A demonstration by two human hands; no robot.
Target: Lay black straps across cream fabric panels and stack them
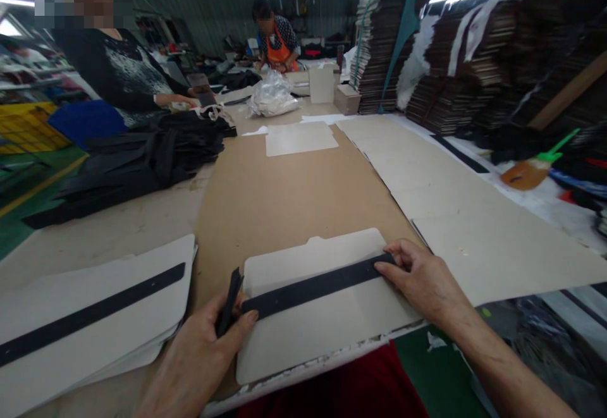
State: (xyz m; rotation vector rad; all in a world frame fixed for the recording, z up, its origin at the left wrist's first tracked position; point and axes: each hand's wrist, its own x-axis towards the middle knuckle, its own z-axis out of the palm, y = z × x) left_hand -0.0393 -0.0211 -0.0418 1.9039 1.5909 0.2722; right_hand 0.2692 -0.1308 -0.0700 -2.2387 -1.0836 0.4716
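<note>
A pale board with rounded corners and a small tab lies at the table's near edge. Across it runs a dark strip. My left hand pinches the strip's left end between thumb and finger, and more folded dark strips stick up from the same hand. At the other end, my right hand pinches the strip near the board's upper right corner. To the left sits a stack of similar boards, the top one bearing a dark strip.
Large pale sheets cover the right side. A single pale board lies farther back. Black fabric pieces are heaped at left beside a standing person. Another person works behind a plastic bag. An orange bottle stands right.
</note>
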